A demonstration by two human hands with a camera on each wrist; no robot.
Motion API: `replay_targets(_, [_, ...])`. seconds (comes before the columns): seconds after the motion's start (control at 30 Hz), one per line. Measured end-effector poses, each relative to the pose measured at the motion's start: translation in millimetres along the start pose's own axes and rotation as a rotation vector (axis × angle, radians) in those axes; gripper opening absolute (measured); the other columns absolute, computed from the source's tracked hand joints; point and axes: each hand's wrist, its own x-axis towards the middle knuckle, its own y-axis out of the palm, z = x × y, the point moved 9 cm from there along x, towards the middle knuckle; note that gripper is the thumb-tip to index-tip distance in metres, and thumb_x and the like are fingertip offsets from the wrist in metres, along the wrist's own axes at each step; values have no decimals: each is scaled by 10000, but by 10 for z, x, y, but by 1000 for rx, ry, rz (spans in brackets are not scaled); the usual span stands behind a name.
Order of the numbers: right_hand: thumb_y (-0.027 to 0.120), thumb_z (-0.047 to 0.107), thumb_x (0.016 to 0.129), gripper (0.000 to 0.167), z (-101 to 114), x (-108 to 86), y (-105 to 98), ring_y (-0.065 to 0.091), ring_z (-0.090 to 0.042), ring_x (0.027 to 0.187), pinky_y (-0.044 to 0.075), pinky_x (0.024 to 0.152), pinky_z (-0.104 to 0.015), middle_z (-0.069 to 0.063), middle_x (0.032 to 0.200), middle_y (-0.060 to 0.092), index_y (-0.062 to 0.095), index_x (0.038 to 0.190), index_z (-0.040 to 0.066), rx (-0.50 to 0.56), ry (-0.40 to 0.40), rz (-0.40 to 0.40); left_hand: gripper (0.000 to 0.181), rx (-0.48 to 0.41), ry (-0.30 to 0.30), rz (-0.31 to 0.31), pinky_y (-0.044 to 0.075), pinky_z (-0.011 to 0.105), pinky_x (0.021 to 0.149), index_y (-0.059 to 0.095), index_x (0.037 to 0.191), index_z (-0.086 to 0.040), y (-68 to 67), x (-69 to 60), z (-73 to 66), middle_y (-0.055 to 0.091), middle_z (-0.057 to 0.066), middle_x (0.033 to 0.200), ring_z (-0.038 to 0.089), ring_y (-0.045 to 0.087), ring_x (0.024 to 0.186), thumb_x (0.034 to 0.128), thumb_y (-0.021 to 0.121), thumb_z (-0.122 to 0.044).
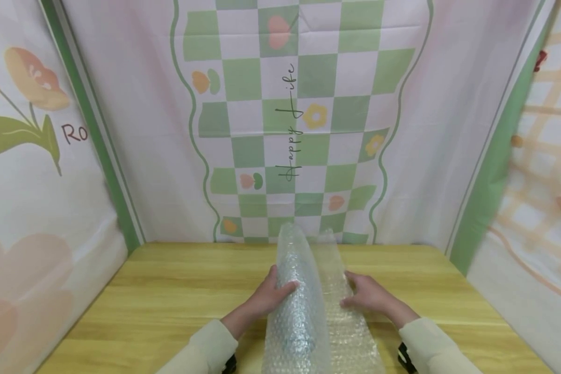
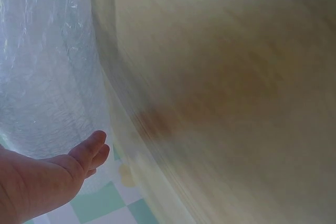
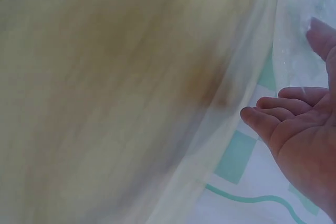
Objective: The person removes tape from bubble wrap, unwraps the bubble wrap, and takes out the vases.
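A tall bundle of clear bubble wrap (image 1: pixel 295 317) lies on the table, pointing away from me. Something bluish and silvery shows through its layers, but its kind is hidden. My left hand (image 1: pixel 273 295) grips the bundle's left side, thumb laid across the top. In the left wrist view, the fingers of that hand (image 2: pixel 79 166) are beside the wrap's edge. A loose flap of bubble wrap (image 1: pixel 343 317) spreads to the right of the bundle. At the flap's right edge is my right hand (image 1: pixel 369 293), thumb and fingers apart; in the right wrist view its fingers (image 3: pixel 278 121) are fairly straight.
The wooden table (image 1: pixel 191 291) extends on both sides of the wrap. Behind it hangs a green-and-white checked cloth (image 1: pixel 308 150). Printed cloth walls (image 1: pixel 23 208) stand at left and right. Pale sleeves (image 1: pixel 205 345) cover both forearms.
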Motion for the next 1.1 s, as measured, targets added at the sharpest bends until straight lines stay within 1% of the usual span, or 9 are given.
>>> replay_targets(0.1, [851,160,713,842,-27,-7,7,463,-509,1211,356,1034,-587,-370,1298,495,409,1324,-216,-6,-1,-3,970,-4,4,-2,287,643,1054,4,1547,-14,5,13,0,147,281,1558,486,215,1383,939,583,-501])
replay_targets(0.17, [854,142,705,794,-28,-18,9,528,-480,1150,398,1004,-578,-331,1209,577,454,1306,-192,-1,-8,-9,972,-2,2,-4,284,638,1058,0,1546,-12,4,13,-2,142,283,1558,486,212,1383,939,581,-501])
replay_targets(0.23, [853,122,701,734,-26,-30,16,580,-445,1076,442,962,-570,-273,1116,636,499,1276,-167,11,-11,-9,961,-5,6,-4,314,641,1039,8,1547,-17,4,13,-13,163,288,1550,494,240,1369,941,583,-492])
replay_targets(0.33, [844,116,706,686,-13,-63,25,595,-434,1040,461,934,-575,-251,1080,649,521,1243,-163,0,-9,-9,949,-7,9,-4,365,647,998,17,1549,-26,5,9,-28,192,290,1538,501,283,1345,943,585,-484])
replay_targets(0.4, [832,119,719,683,-6,-81,35,581,-457,1056,450,942,-587,-289,1106,629,510,1244,-176,-21,-7,-8,935,-12,15,-2,396,647,969,30,1551,-36,10,12,-34,221,286,1525,500,316,1326,944,588,-477])
replay_targets(0.63, [762,108,803,648,54,-117,70,437,-532,1221,335,1045,-604,-403,1277,481,458,1274,-217,-130,-20,12,954,7,9,-5,326,654,1024,22,1548,-18,5,14,-12,195,292,1537,494,263,1358,941,579,-500])
replay_targets(0.73, [747,98,818,660,92,-132,86,368,-553,1265,288,1071,-609,-432,1328,408,425,1284,-240,-165,-19,18,957,6,9,-5,330,658,1017,23,1548,-18,1,11,-10,194,295,1536,500,263,1355,939,582,-501])
replay_targets(0.93, [739,73,795,638,245,-167,88,386,-568,1239,314,1051,-617,-451,1304,410,442,1260,-247,-265,-66,-2,982,12,1,-13,297,652,1042,6,1544,-3,-8,0,3,154,300,1549,502,226,1370,934,583,-512])
replay_targets(1.1, [692,20,776,556,381,-179,113,449,-583,1162,396,982,-619,-455,1229,462,475,1215,-243,-377,-159,-26,996,23,-11,-18,260,648,1065,0,1542,4,-11,-4,18,132,294,1557,495,198,1384,931,576,-532])
